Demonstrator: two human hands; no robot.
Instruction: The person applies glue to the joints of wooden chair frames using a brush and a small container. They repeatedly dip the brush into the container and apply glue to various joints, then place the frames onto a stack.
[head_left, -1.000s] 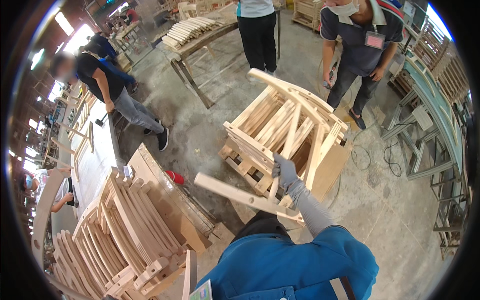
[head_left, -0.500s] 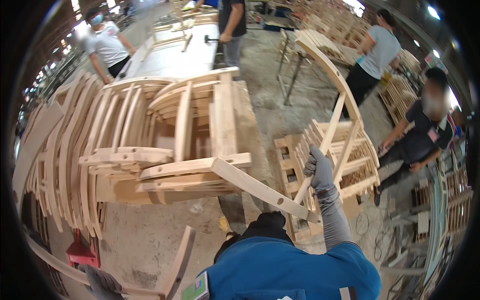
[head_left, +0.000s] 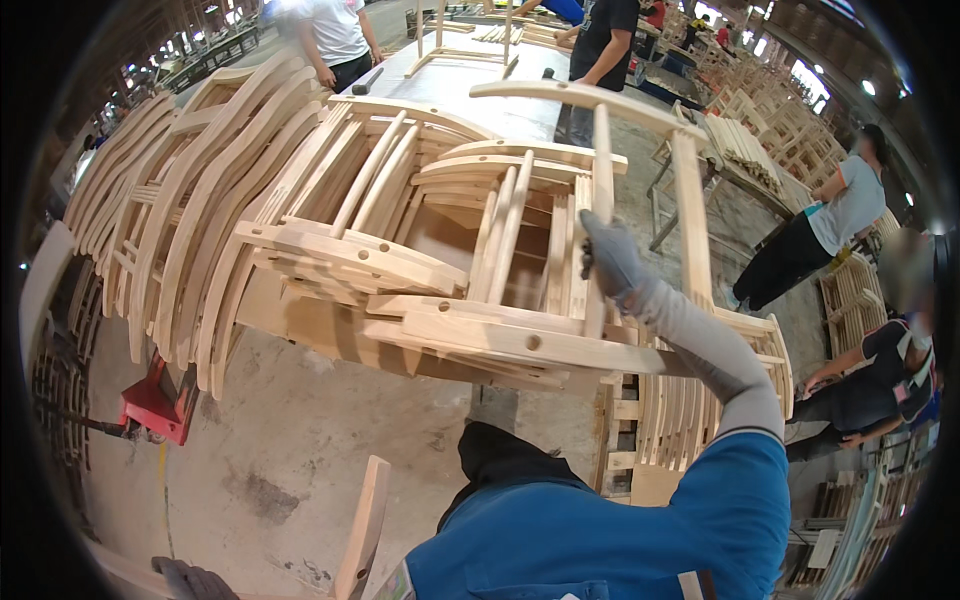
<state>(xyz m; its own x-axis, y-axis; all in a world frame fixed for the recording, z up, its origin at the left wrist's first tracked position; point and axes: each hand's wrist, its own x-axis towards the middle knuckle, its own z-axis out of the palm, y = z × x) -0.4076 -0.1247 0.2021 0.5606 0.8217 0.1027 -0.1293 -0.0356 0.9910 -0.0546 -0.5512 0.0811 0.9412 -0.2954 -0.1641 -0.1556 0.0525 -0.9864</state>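
Note:
My right hand (head_left: pixel 615 255), in a grey glove, is closed round a crossbar of a pale wooden chair-part frame (head_left: pixel 692 220). This frame has two curved, drilled rails joined by two bars, and it is held over the right end of a stack of similar frames (head_left: pixel 535 335). Whether it touches the stack I cannot tell. At the lower left edge, my gloved left hand (head_left: pixel 190 580) is wrapped round a bar of a second wooden frame (head_left: pixel 366 515). Much of that frame and the hand lies outside the picture.
Taller curved frames (head_left: pixel 185 230) stand packed at the left, beside a red pallet jack (head_left: pixel 160 405). More frames lie on a pallet (head_left: pixel 622 410) at the right. Beyond the stack is a white-topped table (head_left: pixel 450 90). Several people stand around, one (head_left: pixel 860 380) at the right.
My right hand has swung its frame up and left, from beside the right pallet to over the stack. The view has turned right. My left hand still holds its frame, lower in the picture.

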